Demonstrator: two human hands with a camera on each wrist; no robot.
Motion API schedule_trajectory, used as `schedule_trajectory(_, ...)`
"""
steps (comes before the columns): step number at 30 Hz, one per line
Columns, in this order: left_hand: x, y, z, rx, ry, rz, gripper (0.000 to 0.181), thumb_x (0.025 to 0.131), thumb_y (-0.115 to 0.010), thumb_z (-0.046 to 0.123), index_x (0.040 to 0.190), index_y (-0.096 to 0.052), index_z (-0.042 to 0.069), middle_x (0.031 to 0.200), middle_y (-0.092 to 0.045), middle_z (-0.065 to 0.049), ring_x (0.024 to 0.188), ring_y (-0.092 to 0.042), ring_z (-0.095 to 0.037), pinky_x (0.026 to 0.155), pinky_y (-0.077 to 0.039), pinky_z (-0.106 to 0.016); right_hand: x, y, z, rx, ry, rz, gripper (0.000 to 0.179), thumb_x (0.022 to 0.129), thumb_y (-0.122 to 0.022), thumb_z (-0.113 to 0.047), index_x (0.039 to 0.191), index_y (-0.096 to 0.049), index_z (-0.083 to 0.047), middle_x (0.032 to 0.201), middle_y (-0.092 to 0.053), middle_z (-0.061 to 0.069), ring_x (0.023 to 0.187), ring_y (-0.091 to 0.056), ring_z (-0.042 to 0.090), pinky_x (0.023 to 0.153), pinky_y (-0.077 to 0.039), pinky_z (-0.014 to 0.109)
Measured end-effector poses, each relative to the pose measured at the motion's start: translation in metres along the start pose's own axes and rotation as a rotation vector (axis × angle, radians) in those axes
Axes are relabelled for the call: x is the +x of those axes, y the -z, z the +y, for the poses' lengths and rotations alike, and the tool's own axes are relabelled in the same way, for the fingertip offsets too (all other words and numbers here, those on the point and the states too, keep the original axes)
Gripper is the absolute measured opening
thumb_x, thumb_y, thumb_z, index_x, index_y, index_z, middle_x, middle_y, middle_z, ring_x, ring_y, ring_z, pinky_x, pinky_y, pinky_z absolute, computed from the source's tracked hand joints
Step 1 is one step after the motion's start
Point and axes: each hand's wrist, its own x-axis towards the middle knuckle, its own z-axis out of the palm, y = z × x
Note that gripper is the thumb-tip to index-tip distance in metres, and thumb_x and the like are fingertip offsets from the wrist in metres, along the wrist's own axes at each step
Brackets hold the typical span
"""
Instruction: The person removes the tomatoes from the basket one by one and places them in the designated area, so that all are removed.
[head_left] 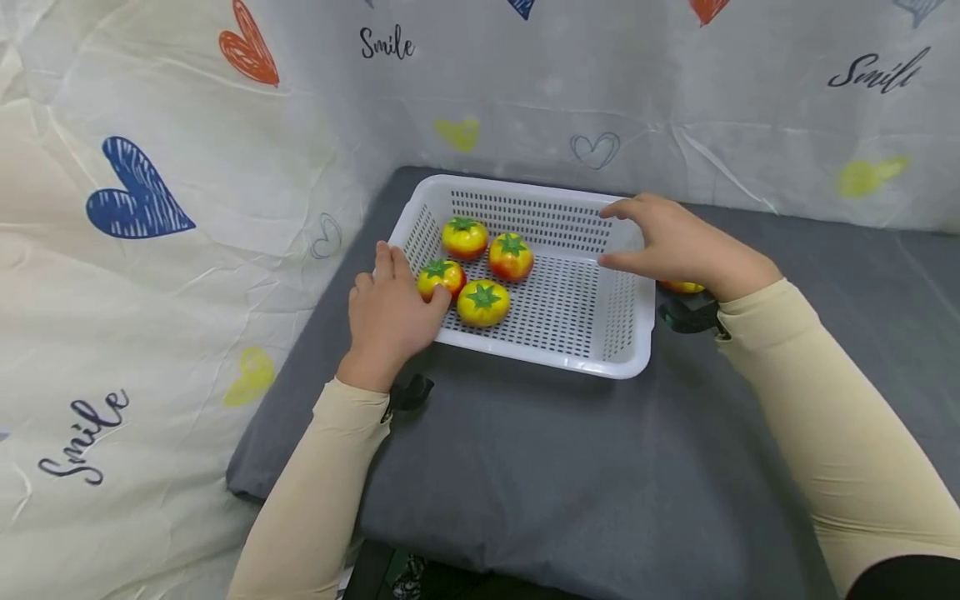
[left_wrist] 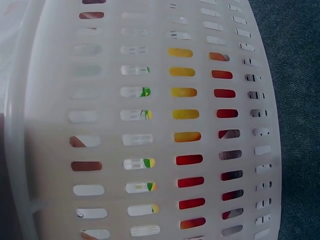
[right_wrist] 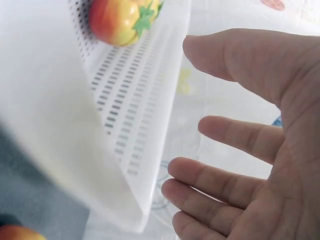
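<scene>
A white perforated plastic basket (head_left: 543, 362) holds several yellow-and-red tomatoes (head_left: 483, 302) with green star-shaped tops, grouped in its left half. My left hand (head_left: 390, 321) rests at the basket's left end, fingers extended along the rim and thumb close by the nearest tomato. In the left wrist view the slotted basket wall (left_wrist: 160, 105) fills most of the picture, with tomato colours showing through the slots. Over the right end of the basket is my right hand (head_left: 675, 246), thumb and fingers spread with nothing between them. The right wrist view shows that palm (right_wrist: 295, 165) beside the rim.
Another tomato (head_left: 682, 287) lies on the table right of the basket, partly hidden beneath the right wrist. A dark grey cloth (head_left: 570, 467) covers the table. Behind and to the left hangs a pale sheet (head_left: 300, 142) printed with hearts and "Smile".
</scene>
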Motion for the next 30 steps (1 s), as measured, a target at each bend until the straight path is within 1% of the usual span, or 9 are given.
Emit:
schedule_trajectory(2,0.0,-0.001,0.001,0.004,-0.002,-0.003,0.091,0.098,-0.047,0.05,0.164,-0.02,-0.007,0.172,-0.016,-0.027,0.12,-0.043,-0.051,0.11,-0.036,-0.062,0.003,-0.003,-0.003,0.004,-0.005,-0.012,0.074,0.093,-0.075,-0.038,0.154,-0.049,-0.003,0.154,-0.046,0.028,0.136,-0.047,0.044,0.112,-0.041,0.065)
schedule_trajectory(7,0.0,-0.001,0.001,0.017,0.001,-0.004,0.091,0.098,-0.048,0.051,0.164,-0.02,-0.006,0.172,-0.016,-0.026,0.119,-0.044,-0.049,0.109,-0.036,-0.061,0.011,-0.009,-0.009,0.005,-0.003,-0.035,0.071,0.094,-0.073,-0.035,0.153,-0.05,-0.003,0.158,-0.044,0.025,0.138,-0.045,0.043,0.113,-0.04,0.064)
schedule_trajectory(15,-0.001,0.0,0.002,0.013,-0.002,-0.002,0.091,0.098,-0.047,0.05,0.164,-0.021,-0.007,0.172,-0.016,-0.026,0.119,-0.044,-0.049,0.11,-0.036,-0.06,0.022,-0.013,-0.017,-0.023,0.025,-0.04,0.07,0.095,-0.073,-0.034,0.153,-0.05,-0.003,0.158,-0.045,0.025,0.141,-0.042,0.042,0.117,-0.035,0.063)
schedule_trajectory(21,0.0,0.0,0.001,0.011,0.001,0.01,0.091,0.098,-0.048,0.051,0.164,-0.021,-0.007,0.172,-0.017,-0.026,0.117,-0.044,-0.049,0.108,-0.037,-0.06,0.032,-0.017,-0.02,-0.021,0.061,-0.035,0.068,0.094,-0.074,-0.03,0.152,-0.052,-0.002,0.156,-0.048,0.026,0.141,-0.046,0.044,0.117,-0.038,0.062)
schedule_trajectory(25,0.001,0.0,0.001,0.017,0.002,0.011,0.091,0.098,-0.046,0.051,0.164,-0.021,-0.006,0.172,-0.018,-0.026,0.116,-0.045,-0.049,0.107,-0.038,-0.06,0.038,-0.019,-0.024,-0.021,0.076,-0.038,0.067,0.094,-0.074,-0.03,0.151,-0.053,-0.003,0.154,-0.05,0.026,0.139,-0.048,0.044,0.115,-0.04,0.062)
schedule_trajectory(30,0.0,-0.002,0.0,0.026,0.002,0.003,0.091,0.098,-0.046,0.052,0.164,-0.022,-0.006,0.173,-0.017,-0.026,0.117,-0.045,-0.049,0.108,-0.038,-0.06,0.044,-0.024,-0.029,-0.001,0.084,-0.048,0.067,0.094,-0.073,-0.032,0.152,-0.052,-0.004,0.155,-0.05,0.024,0.14,-0.048,0.042,0.117,-0.039,0.06)
